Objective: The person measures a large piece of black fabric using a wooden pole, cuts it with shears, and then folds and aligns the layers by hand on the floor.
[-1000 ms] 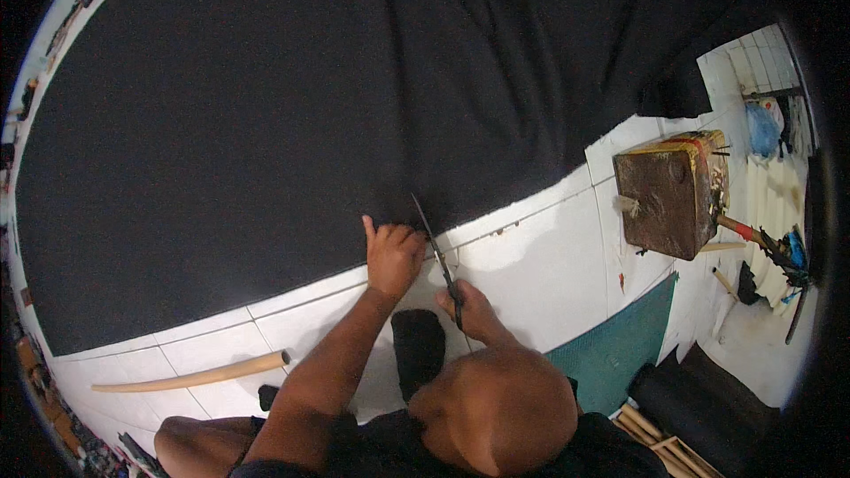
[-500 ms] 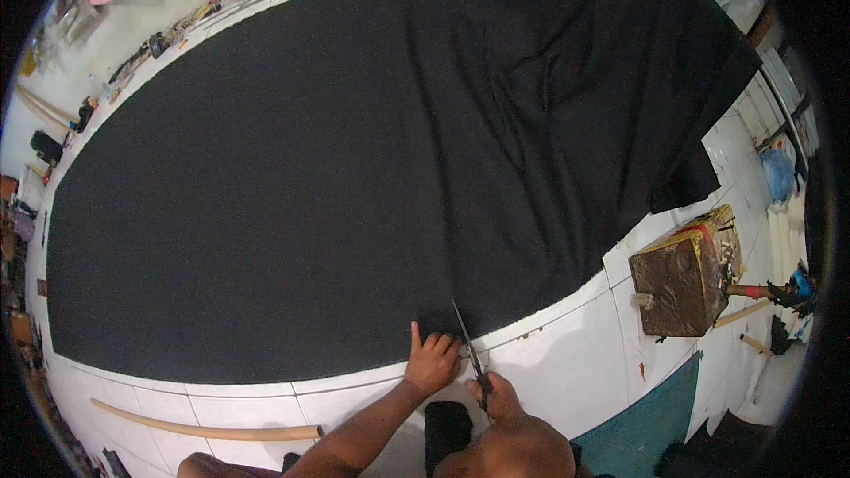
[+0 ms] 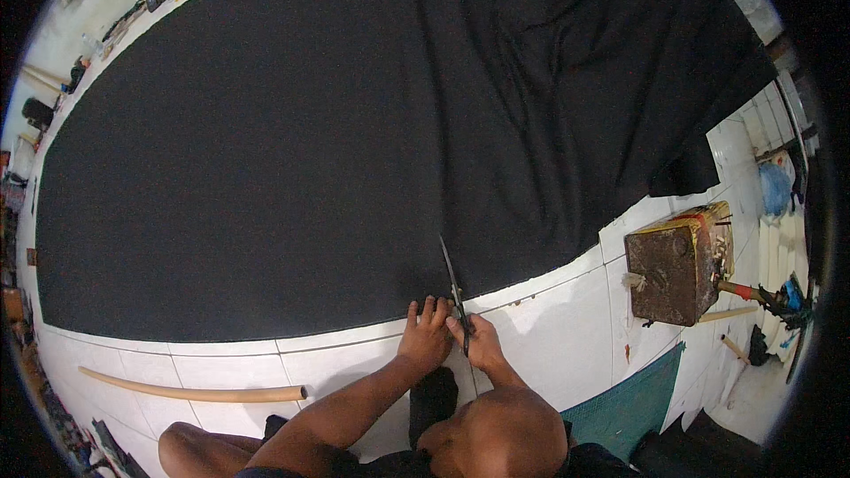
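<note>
- Black cloth is covering most of the white tiled floor, lying smooth on the left and rumpling into folds toward its right edge.
- Scissors are crossing the cloth's near edge, right of its middle; a blade is showing over the cloth, pointing away from the person.
- Right hand is gripping the scissors' handles, fingers closed around them, just outside that edge.
- Left hand is resting at the same edge, just left of the scissors, fingers slightly spread; thumb hidden, cannot tell if it is pinching cloth.
- Pale tapering pole is lying on the floor, near the cloth's near left corner.
- Brown block-shaped object is standing beyond the cloth's near right edge; green mat is lying nearer the person.
</note>
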Demonstrator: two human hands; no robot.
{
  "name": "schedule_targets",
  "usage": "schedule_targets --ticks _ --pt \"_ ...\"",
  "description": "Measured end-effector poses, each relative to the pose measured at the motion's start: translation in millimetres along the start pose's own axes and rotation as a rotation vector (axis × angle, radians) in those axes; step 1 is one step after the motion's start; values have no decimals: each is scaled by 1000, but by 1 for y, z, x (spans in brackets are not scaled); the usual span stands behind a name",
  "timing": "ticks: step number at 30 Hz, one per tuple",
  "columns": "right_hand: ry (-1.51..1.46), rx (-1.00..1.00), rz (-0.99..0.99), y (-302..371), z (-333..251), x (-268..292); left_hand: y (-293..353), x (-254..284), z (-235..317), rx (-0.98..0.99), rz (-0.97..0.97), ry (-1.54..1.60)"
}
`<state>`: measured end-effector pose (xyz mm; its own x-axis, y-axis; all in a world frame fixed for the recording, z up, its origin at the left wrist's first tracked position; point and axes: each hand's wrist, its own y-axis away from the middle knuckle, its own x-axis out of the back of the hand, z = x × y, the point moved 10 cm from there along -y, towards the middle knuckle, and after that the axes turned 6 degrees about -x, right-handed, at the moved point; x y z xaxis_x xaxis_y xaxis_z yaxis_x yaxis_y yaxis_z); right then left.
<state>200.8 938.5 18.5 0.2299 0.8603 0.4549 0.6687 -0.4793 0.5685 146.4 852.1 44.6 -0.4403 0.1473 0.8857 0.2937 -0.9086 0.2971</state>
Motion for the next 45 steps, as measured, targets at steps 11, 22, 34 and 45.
schedule_targets --ticks 11,22,34,45 --pt "-160 -33 -45 -14 4 -8 -2 -10 -4 4 33 14" --pt "-205 13 9 -43 -29 -7 -2 -14 -2 30 -92 -27" --pt "-117 34 33 -57 -41 4 2 -8 -2 -2 -37 -48" --pt "-85 35 20 -93 -58 3 0 -15 -1 4 -122 -53"
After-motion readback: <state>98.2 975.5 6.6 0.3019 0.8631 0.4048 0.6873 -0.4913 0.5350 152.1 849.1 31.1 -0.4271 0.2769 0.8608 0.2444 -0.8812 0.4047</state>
